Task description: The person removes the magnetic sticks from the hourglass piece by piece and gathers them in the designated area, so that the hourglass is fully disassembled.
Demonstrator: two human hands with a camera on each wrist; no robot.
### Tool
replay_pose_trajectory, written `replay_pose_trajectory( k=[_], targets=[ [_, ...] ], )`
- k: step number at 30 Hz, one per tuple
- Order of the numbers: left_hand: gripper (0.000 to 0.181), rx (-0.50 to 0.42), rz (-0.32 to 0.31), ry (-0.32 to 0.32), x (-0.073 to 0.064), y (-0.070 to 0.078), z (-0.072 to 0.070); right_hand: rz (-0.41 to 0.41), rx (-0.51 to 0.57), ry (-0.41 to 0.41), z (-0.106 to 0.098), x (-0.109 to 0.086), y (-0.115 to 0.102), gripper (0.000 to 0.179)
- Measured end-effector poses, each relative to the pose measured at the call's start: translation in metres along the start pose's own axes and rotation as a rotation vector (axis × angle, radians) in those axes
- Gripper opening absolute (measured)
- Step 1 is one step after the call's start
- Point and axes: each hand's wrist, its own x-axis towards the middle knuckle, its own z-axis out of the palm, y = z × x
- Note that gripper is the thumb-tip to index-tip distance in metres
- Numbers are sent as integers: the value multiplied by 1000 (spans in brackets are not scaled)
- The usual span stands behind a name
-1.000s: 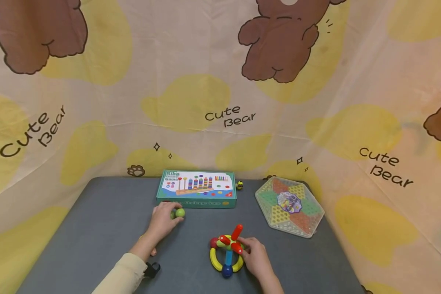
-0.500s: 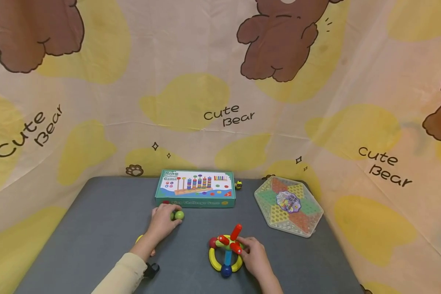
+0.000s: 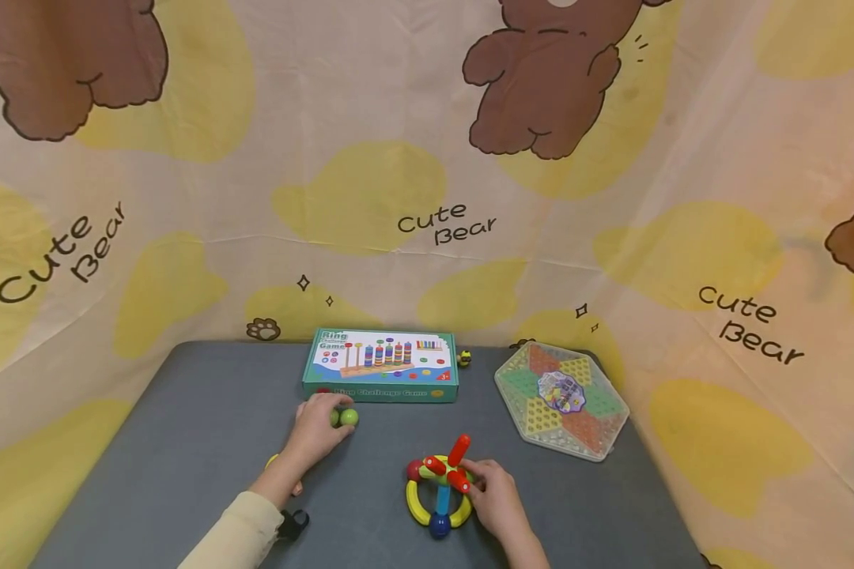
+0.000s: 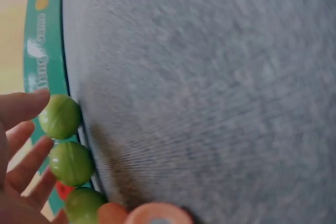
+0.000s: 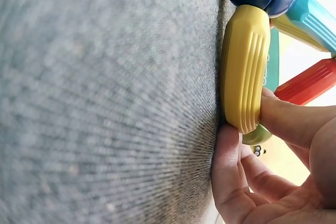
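My left hand (image 3: 316, 431) curls its thumb and fingers around green balls (image 3: 349, 416) in front of a flat game box. Three green balls show in a row in the left wrist view, the middle one (image 4: 72, 163) beside the fingertips. My right hand (image 3: 496, 498) pinches the right side of a magnetic stick-and-ball toy (image 3: 420, 506). It has curved yellow sticks, a dark blue ball, a light blue stick, a dark red ball and upright red sticks. In the right wrist view, thumb and fingers hold the end of a yellow stick (image 5: 245, 72).
The ring game box (image 3: 380, 367) lies at the table's back. To the right is a hexagonal Chinese checkers board (image 3: 562, 401). A small bee-like figure (image 3: 464, 359) sits beside the box. Orange pieces (image 4: 157, 214) lie near my left wrist. A printed cloth (image 3: 356, 118) hangs behind the grey table (image 3: 206, 411).
My left hand and the green balls have shifted slightly toward me, away from the box. The right hand and the stick-and-ball toy stay in place.
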Motion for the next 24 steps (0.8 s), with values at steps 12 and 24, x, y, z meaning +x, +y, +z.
replay_pose_trajectory(
  k=[12,24],
  targets=[
    [44,-114,82,53,-25,29,-14,0,-7,3,0,0,-1,37],
    [62,-310,71,-329,-68,69,15,-7,31,-27,1,-1,-4,45]
  ],
)
